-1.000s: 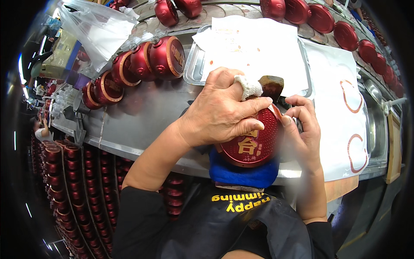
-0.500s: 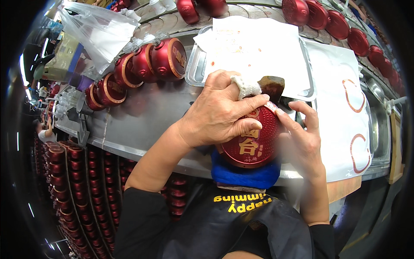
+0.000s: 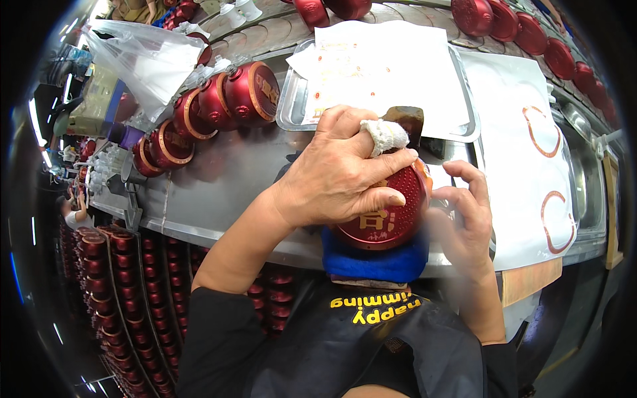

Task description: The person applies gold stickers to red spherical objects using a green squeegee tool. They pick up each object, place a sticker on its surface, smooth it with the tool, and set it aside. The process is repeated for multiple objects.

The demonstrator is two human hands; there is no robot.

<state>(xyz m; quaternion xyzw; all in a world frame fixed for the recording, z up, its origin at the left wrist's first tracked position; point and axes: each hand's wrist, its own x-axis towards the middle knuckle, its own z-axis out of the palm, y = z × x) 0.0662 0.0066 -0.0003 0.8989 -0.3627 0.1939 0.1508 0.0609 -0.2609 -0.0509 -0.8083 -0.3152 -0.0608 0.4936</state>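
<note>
A round, flat-faced red bottle (image 3: 398, 229) with gold lettering and a dotted face rests tilted on a blue cloth pad (image 3: 378, 262) in front of me. My left hand (image 3: 335, 169) is closed over its upper left side, thumb and forefinger across the face. White cloth wrap (image 3: 387, 136) covers one of its fingers. At the bottle's right rim, an orange and red decal strip (image 3: 423, 174) stands partly away from the edge. My right hand (image 3: 468, 215) has bent fingers, the forefinger tip at the strip's lower end; its thumb is blurred.
Beyond the bottle, a metal tray (image 3: 472, 126) holds a white decal sheet (image 3: 378, 66). A dark brown block-like object (image 3: 406, 118) stands behind the bottle. To the right lies white sheeting (image 3: 511, 179) with curved decal strips. Finished-looking red bottles (image 3: 251, 96) line the left; red lids (image 3: 531, 33) line a conveyor.
The strip's end now stands further out from the rim, with my right forefinger slightly lower along it. My left hand keeps its hold, and the bottle has shifted a little.
</note>
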